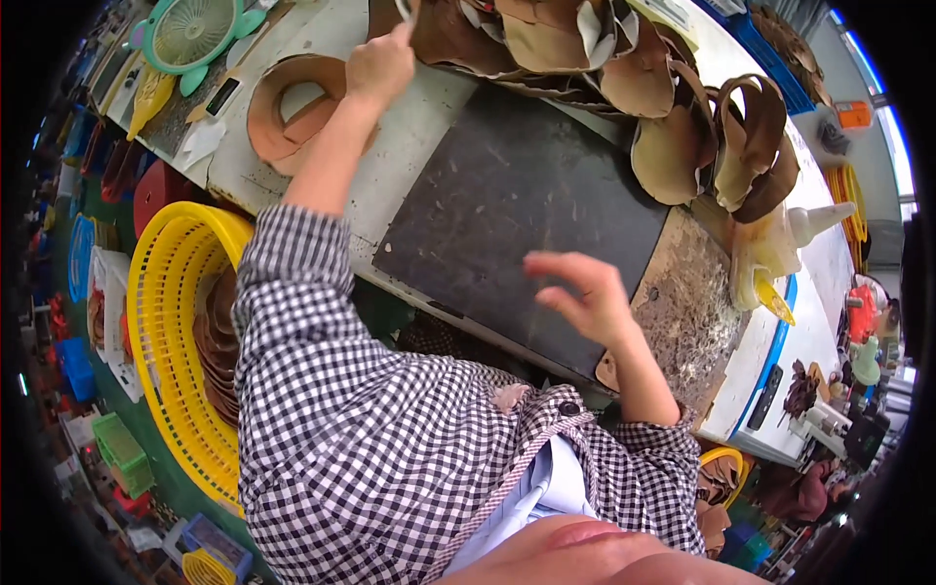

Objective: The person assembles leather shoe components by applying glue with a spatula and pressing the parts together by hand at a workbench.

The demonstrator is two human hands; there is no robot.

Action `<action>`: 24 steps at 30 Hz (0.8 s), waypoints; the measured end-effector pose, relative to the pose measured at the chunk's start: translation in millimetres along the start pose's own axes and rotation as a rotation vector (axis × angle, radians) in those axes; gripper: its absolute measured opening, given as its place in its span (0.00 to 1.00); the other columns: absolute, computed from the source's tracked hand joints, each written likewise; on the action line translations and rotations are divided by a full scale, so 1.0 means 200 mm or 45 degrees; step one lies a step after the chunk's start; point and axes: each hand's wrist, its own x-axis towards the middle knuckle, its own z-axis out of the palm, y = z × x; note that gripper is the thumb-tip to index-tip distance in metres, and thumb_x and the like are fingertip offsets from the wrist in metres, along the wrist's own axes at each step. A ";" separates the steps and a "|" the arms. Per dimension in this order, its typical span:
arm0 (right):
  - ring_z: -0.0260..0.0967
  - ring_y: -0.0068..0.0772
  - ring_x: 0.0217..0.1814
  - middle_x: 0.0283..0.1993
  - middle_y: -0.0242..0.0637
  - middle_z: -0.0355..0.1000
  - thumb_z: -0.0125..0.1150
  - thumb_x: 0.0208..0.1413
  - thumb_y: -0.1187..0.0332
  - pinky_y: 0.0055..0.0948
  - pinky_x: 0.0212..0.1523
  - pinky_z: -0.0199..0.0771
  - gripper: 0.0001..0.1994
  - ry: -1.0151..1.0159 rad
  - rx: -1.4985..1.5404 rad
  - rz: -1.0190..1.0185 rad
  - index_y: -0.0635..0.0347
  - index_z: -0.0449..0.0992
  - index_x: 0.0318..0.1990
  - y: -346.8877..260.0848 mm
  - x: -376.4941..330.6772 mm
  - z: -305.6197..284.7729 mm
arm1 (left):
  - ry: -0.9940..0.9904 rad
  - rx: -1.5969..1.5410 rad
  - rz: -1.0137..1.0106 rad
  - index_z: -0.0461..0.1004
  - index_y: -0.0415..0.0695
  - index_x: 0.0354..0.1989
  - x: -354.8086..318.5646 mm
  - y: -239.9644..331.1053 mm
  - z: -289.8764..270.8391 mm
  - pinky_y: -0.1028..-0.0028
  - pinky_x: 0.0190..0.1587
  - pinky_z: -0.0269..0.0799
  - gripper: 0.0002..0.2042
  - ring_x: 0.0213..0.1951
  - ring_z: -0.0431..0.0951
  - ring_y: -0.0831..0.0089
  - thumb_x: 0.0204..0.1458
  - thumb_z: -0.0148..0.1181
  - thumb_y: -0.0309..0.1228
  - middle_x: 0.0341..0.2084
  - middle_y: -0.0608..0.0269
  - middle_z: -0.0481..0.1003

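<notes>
My left hand (380, 66) reaches far across the bench and pinches the edge of a brown leather piece (453, 37) in a long pile of curved brown leather cutouts (673, 117). My right hand (585, 292) hovers open, fingers spread, above the near edge of a black rubber mat (507, 195) and holds nothing. Both forearms wear rolled-up checked sleeves.
A yellow plastic basket (161, 322) with brown leather pieces stands at the left, below the bench. Ring-shaped leather cutouts (288, 112) lie left of my left arm. A glue-stained board (687, 302) and a squeeze bottle (770, 249) sit at the right. A green fan (190, 34) is at the far left.
</notes>
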 end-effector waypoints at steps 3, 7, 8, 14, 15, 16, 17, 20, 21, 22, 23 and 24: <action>0.67 0.29 0.45 0.47 0.41 0.68 0.59 0.44 0.71 0.27 0.43 0.68 0.27 0.441 0.282 0.188 0.62 0.62 0.54 0.12 0.04 -0.07 | 0.374 0.079 0.637 0.69 0.48 0.38 -0.21 0.42 -0.15 0.72 0.20 0.70 0.12 0.21 0.72 0.69 0.43 0.49 0.29 0.22 0.63 0.70; 0.70 0.30 0.40 0.41 0.44 0.71 0.61 0.43 0.54 0.26 0.42 0.68 0.36 0.549 0.149 0.537 0.69 0.57 0.56 0.40 0.14 -0.16 | -0.316 -0.320 1.073 0.70 0.45 0.43 -0.78 0.73 -0.17 0.75 0.27 0.71 0.17 0.29 0.72 0.69 0.40 0.52 0.27 0.40 0.58 0.71; 0.70 0.31 0.39 0.40 0.44 0.72 0.61 0.41 0.50 0.27 0.42 0.68 0.36 0.432 -0.092 0.597 0.68 0.61 0.53 0.41 0.16 -0.19 | -0.426 -0.480 1.159 0.70 0.45 0.44 -0.81 0.73 -0.18 0.74 0.29 0.71 0.19 0.29 0.72 0.68 0.39 0.54 0.27 0.39 0.59 0.71; 0.68 0.39 0.38 0.33 0.36 0.72 0.62 0.37 0.50 0.31 0.38 0.68 0.22 0.243 -0.462 0.556 0.54 0.74 0.37 0.38 0.28 -0.18 | -0.263 -1.136 0.516 0.71 0.42 0.42 -0.63 0.74 -0.09 0.68 0.40 0.67 0.19 0.36 0.70 0.61 0.40 0.59 0.34 0.31 0.56 0.74; 0.66 0.40 0.40 0.33 0.36 0.72 0.62 0.38 0.51 0.32 0.39 0.67 0.19 0.269 -0.491 0.573 0.54 0.74 0.35 0.41 0.31 -0.18 | -0.055 -0.971 0.583 0.70 0.41 0.43 -0.61 0.75 -0.05 0.68 0.42 0.67 0.18 0.39 0.69 0.60 0.42 0.58 0.34 0.32 0.56 0.73; 0.63 0.40 0.43 0.33 0.34 0.70 0.63 0.37 0.53 0.35 0.40 0.65 0.17 0.387 -0.741 0.439 0.54 0.75 0.31 0.45 0.32 -0.16 | -0.212 -0.830 0.636 0.67 0.38 0.46 -0.62 0.78 -0.04 0.68 0.49 0.62 0.20 0.49 0.65 0.59 0.45 0.55 0.35 0.41 0.53 0.70; 0.63 0.41 0.43 0.33 0.34 0.69 0.63 0.36 0.53 0.35 0.39 0.65 0.17 0.393 -0.854 0.436 0.54 0.75 0.31 0.46 0.32 -0.17 | -0.237 -0.668 0.755 0.65 0.35 0.47 -0.66 0.79 -0.03 0.66 0.52 0.60 0.22 0.52 0.62 0.58 0.46 0.54 0.36 0.45 0.51 0.68; 0.63 0.39 0.41 0.31 0.32 0.68 0.64 0.34 0.53 0.35 0.37 0.64 0.17 0.463 -0.948 0.373 0.53 0.76 0.29 0.54 0.33 -0.17 | -0.409 -0.530 0.995 0.63 0.30 0.49 -0.76 0.81 -0.04 0.62 0.57 0.54 0.26 0.57 0.58 0.56 0.48 0.51 0.41 0.52 0.47 0.61; 0.63 0.38 0.41 0.31 0.32 0.68 0.64 0.34 0.53 0.35 0.37 0.64 0.16 0.517 -0.907 0.339 0.52 0.76 0.29 0.55 0.34 -0.18 | -0.447 -0.540 1.106 0.63 0.31 0.49 -0.77 0.82 -0.05 0.61 0.56 0.55 0.26 0.56 0.58 0.55 0.48 0.50 0.41 0.52 0.46 0.61; 0.64 0.38 0.41 0.32 0.32 0.69 0.64 0.34 0.54 0.35 0.37 0.64 0.16 0.573 -0.867 0.305 0.52 0.76 0.30 0.54 0.34 -0.17 | -0.353 -0.318 1.226 0.64 0.35 0.49 -0.80 0.85 -0.09 0.63 0.55 0.56 0.25 0.55 0.61 0.59 0.50 0.48 0.43 0.48 0.49 0.66; 0.66 0.37 0.40 0.34 0.32 0.70 0.64 0.35 0.53 0.36 0.38 0.66 0.16 0.552 -0.906 0.358 0.52 0.76 0.30 0.53 0.34 -0.18 | -0.351 -0.320 1.230 0.64 0.35 0.49 -0.79 0.88 -0.11 0.63 0.55 0.56 0.25 0.55 0.61 0.59 0.50 0.48 0.43 0.48 0.49 0.66; 0.66 0.37 0.40 0.34 0.32 0.70 0.64 0.35 0.53 0.36 0.38 0.66 0.16 0.556 -0.904 0.350 0.52 0.76 0.30 0.52 0.36 -0.21 | -0.857 -0.599 0.998 0.67 0.38 0.47 -0.77 0.88 -0.14 0.64 0.54 0.59 0.22 0.53 0.64 0.60 0.51 0.48 0.44 0.45 0.51 0.69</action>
